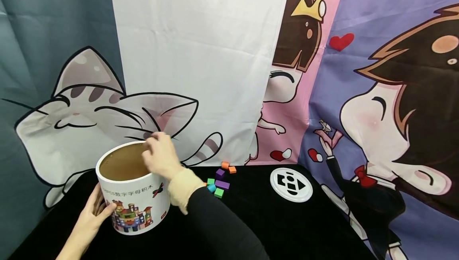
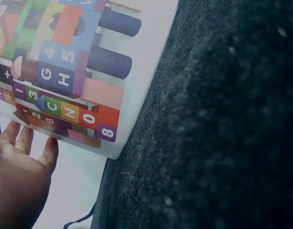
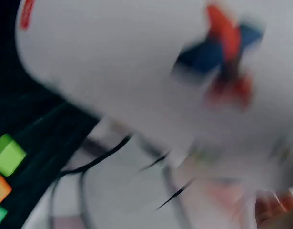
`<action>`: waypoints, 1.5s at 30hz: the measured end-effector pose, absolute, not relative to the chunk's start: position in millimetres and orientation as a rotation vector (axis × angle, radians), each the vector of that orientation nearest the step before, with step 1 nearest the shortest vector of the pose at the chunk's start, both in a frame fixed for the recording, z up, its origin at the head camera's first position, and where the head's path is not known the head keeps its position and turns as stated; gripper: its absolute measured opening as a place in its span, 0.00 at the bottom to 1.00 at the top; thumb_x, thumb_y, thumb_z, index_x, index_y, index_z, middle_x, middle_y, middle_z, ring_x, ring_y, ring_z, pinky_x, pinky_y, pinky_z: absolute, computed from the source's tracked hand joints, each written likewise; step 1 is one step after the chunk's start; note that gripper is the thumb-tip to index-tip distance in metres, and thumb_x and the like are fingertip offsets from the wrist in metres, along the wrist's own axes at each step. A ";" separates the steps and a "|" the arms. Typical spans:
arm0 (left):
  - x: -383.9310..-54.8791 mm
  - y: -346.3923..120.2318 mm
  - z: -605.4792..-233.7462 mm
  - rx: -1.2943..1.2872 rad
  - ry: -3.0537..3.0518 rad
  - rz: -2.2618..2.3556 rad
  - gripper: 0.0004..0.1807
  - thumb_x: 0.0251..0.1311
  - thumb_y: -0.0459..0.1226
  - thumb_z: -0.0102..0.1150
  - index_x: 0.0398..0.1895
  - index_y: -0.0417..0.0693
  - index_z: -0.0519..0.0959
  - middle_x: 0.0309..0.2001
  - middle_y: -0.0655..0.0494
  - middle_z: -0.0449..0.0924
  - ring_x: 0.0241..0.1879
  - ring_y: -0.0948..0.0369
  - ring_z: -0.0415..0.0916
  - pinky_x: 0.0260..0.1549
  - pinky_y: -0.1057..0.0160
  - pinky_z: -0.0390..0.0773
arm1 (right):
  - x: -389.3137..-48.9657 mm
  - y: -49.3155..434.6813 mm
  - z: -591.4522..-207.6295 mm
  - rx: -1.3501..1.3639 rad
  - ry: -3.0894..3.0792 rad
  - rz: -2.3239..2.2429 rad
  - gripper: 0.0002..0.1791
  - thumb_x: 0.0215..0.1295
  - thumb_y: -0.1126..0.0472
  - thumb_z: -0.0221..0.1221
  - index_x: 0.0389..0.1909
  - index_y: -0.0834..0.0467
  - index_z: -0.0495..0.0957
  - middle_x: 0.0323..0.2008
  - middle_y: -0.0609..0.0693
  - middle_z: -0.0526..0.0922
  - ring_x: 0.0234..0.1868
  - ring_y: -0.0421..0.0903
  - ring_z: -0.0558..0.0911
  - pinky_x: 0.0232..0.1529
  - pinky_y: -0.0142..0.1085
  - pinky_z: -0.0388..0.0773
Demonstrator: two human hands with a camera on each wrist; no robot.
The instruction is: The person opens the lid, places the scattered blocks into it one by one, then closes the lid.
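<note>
The left hand (image 1: 92, 212) grips the white bucket (image 1: 136, 197) at the left of the table (image 1: 305, 232), thumb (image 1: 109, 209) on its near face. The right hand (image 1: 163, 156) bends over the bucket's right side; whether its fingers (image 1: 152, 143) hold anything cannot be determined. Farther right lie coloured blocks (image 1: 222, 184), then a white disc (image 1: 281, 192).

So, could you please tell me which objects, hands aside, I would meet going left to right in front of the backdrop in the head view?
White printed cylindrical bucket, cluster of small multicoloured blocks, round white disc with dark shapes.
</note>
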State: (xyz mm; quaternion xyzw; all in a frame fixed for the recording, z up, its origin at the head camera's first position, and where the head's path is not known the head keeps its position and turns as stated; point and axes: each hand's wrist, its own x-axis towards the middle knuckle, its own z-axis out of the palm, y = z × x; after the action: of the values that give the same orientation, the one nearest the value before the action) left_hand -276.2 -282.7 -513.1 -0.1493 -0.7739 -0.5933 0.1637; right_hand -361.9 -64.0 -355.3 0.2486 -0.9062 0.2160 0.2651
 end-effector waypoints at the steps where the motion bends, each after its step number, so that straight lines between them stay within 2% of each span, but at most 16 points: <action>1: -276.6 -282.0 -513.6 -0.431 -2.203 -1.690 0.45 0.71 0.27 0.49 0.79 0.62 0.35 0.77 0.66 0.36 0.67 0.80 0.42 0.58 0.85 0.50 | -369.8 -52.9 -357.5 0.658 -2.443 0.600 0.09 0.59 0.58 0.58 0.39 0.49 0.82 0.56 0.47 0.73 0.57 0.45 0.71 0.56 0.33 0.69; 11: -273.5 -287.3 -513.5 -0.390 -2.232 -1.712 0.46 0.72 0.30 0.49 0.79 0.65 0.32 0.78 0.62 0.33 0.67 0.80 0.41 0.58 0.85 0.50 | -419.7 64.8 -401.3 0.554 -2.722 0.456 0.10 0.66 0.60 0.56 0.46 0.53 0.81 0.53 0.52 0.74 0.54 0.52 0.73 0.50 0.44 0.74; 17: -277.5 -285.9 -511.3 -0.411 -2.234 -1.674 0.45 0.72 0.30 0.49 0.79 0.64 0.34 0.77 0.66 0.35 0.66 0.81 0.42 0.57 0.85 0.50 | -434.8 114.3 -438.3 0.471 -2.793 0.450 0.09 0.60 0.63 0.59 0.41 0.56 0.82 0.43 0.54 0.76 0.48 0.55 0.76 0.46 0.46 0.75; 19: -279.4 -285.4 -511.1 -0.432 -2.217 -1.676 0.45 0.71 0.29 0.49 0.79 0.63 0.35 0.77 0.66 0.36 0.66 0.80 0.42 0.57 0.85 0.50 | -437.6 125.1 -448.9 0.447 -2.825 0.424 0.09 0.58 0.63 0.60 0.41 0.57 0.82 0.42 0.54 0.77 0.47 0.55 0.76 0.47 0.46 0.75; 24: -279.0 -285.2 -513.1 -0.432 -2.209 -1.678 0.45 0.71 0.28 0.49 0.79 0.62 0.35 0.77 0.67 0.36 0.66 0.81 0.43 0.57 0.85 0.50 | -439.8 136.8 -470.3 0.389 -2.944 0.368 0.13 0.58 0.62 0.62 0.45 0.57 0.81 0.43 0.55 0.77 0.47 0.54 0.77 0.47 0.47 0.76; 31: -276.6 -282.9 -515.8 -0.369 -2.248 -1.716 0.45 0.72 0.31 0.50 0.79 0.64 0.32 0.78 0.59 0.32 0.66 0.81 0.43 0.57 0.85 0.50 | -439.9 136.8 -491.8 0.305 -3.046 0.292 0.14 0.60 0.58 0.64 0.47 0.53 0.79 0.47 0.55 0.76 0.45 0.54 0.78 0.44 0.48 0.77; 38: -277.4 -283.1 -514.7 -0.368 -2.249 -1.708 0.46 0.72 0.31 0.50 0.79 0.63 0.32 0.78 0.62 0.33 0.66 0.82 0.42 0.58 0.85 0.49 | -439.7 134.0 -495.1 0.373 -3.030 0.305 0.20 0.62 0.61 0.62 0.56 0.53 0.78 0.53 0.59 0.75 0.49 0.55 0.77 0.49 0.47 0.76; 41: -277.6 -282.9 -515.1 -0.376 -2.242 -1.708 0.46 0.72 0.31 0.49 0.79 0.64 0.32 0.77 0.64 0.34 0.66 0.82 0.42 0.57 0.85 0.50 | -439.6 134.0 -497.1 0.380 -3.041 0.324 0.18 0.61 0.62 0.62 0.53 0.54 0.79 0.52 0.57 0.74 0.47 0.54 0.77 0.48 0.45 0.76; 45: -276.8 -282.7 -514.5 -0.363 -2.246 -1.707 0.46 0.72 0.31 0.50 0.79 0.64 0.32 0.77 0.64 0.33 0.65 0.82 0.41 0.57 0.86 0.49 | -442.4 134.3 -501.2 0.371 -3.029 0.317 0.09 0.57 0.65 0.64 0.39 0.55 0.79 0.42 0.54 0.75 0.38 0.51 0.77 0.41 0.42 0.77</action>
State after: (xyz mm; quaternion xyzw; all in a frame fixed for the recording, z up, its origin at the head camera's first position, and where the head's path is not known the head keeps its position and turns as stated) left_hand -276.8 -282.7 -514.5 -0.1262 -0.7809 -0.5936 0.1479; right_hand -442.4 134.3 -501.2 0.1207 -0.9866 0.1032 0.0368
